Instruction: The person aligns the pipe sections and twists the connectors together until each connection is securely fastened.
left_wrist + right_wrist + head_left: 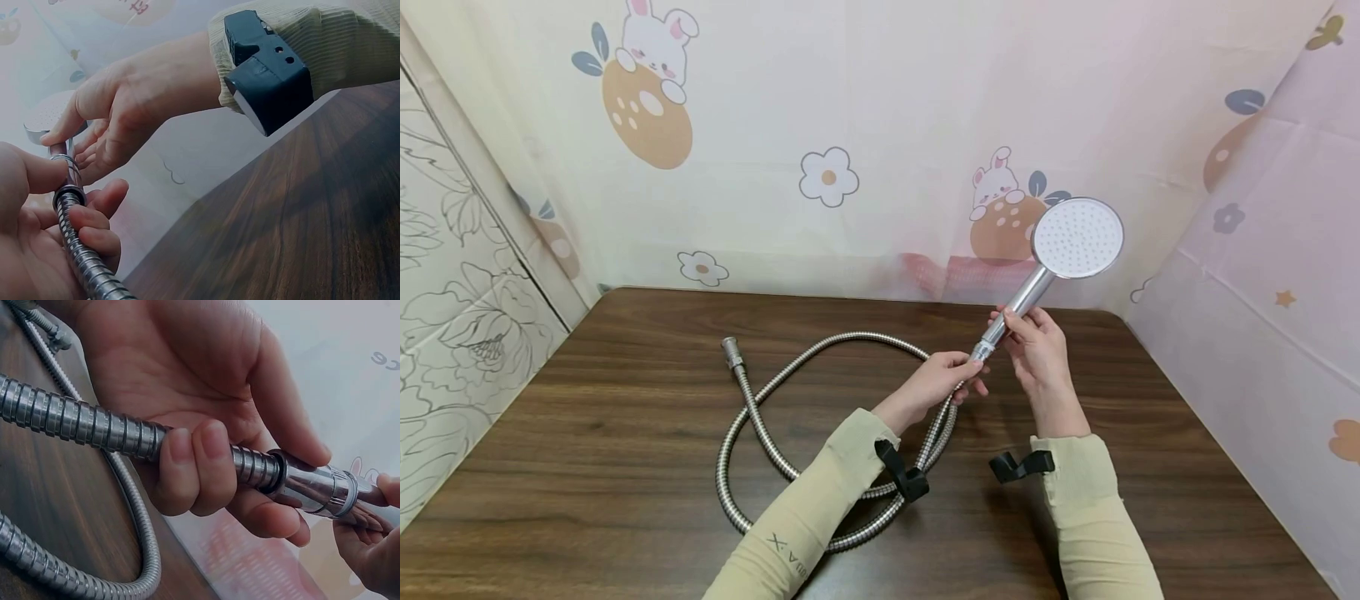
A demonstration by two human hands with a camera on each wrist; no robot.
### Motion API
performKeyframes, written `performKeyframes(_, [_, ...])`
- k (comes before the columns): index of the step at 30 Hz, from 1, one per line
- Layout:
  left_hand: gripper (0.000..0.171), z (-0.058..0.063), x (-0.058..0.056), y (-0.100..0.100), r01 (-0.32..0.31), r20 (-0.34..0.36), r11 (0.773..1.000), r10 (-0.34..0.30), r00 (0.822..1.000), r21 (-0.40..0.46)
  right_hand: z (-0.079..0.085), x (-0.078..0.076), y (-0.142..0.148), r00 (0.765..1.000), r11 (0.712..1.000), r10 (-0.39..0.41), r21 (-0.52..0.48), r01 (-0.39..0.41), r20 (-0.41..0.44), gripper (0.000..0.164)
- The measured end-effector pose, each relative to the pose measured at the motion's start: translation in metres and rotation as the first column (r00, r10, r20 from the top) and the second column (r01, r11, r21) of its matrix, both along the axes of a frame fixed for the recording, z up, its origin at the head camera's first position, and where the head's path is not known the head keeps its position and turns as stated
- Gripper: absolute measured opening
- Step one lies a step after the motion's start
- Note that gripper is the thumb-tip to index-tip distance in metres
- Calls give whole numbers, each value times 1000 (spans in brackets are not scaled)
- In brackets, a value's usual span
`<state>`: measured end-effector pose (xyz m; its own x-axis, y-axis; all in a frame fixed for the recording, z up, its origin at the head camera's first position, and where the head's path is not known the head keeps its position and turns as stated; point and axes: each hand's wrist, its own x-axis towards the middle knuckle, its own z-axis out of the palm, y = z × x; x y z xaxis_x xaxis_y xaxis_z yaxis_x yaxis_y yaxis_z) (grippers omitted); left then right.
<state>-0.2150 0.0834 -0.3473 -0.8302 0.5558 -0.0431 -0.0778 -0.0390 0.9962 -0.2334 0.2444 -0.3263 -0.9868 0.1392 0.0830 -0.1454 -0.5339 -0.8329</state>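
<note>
A chrome shower head (1078, 237) with a round white nozzle face is held up at a slant, its face toward the head camera. My right hand (1041, 354) grips its handle (1028, 292) between thumb and fingers. Just below, my left hand (934, 383) holds the end of a ribbed metal shower hose (857, 336). In the right wrist view the left thumb lies on the smooth connector (306, 487), while curled fingers wrap the ribbed part. The connector meets the handle's lower end; how tightly they are joined cannot be seen.
The hose lies in loose loops on a dark wooden table (587, 467), with its other end fitting (732, 353) toward the left. Behind the table hangs a patterned curtain (895, 125). A black strap (1022, 465) sticks out at the right cuff.
</note>
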Motion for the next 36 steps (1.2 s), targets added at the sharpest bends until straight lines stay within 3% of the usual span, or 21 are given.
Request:
performKeyframes(11, [39,-19,-14,9,7,106,994,-18,994,110,4,0,-4,1000,999,-11,37,12,-16,16])
performKeyframes(17, [39,-22,-16,10,-4,94,992,-8,996,124,4,0,-6,999,999,-11,43,13,-44,24])
performKeyframes(28, [45,-24,-15,10,32,54,987,-41,998,160,5,-2,-7,994,1000,8,13,-7,-108,19])
performKeyframes(36, [45,-23,-15,9,26,47,987,-34,998,161,5,-2,-9,991,998,-2,70,11,-133,20])
